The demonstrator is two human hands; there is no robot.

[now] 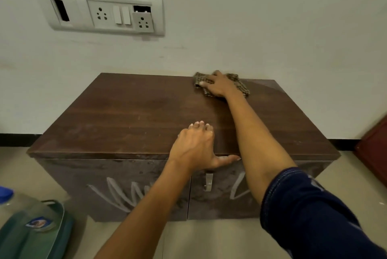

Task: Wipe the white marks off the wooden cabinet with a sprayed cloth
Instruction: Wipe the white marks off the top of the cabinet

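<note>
My right hand [217, 85] lies flat with fingers spread, pressing the cloth [244, 89] onto the far right corner of the wooden cabinet [125, 116] surface so that pressure spreads across the fabric. My left hand [194, 147] clasps the front lip, thumb beneath, presumably to brace the unit. White marks [117, 193] show on the doors below, not yet wiped.

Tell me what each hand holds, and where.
Right hand presses flat on the middle of the cloth and does not grip it. Left hand clasps the cabinet at its front top edge, fingers on top, thumb along the front.
</note>
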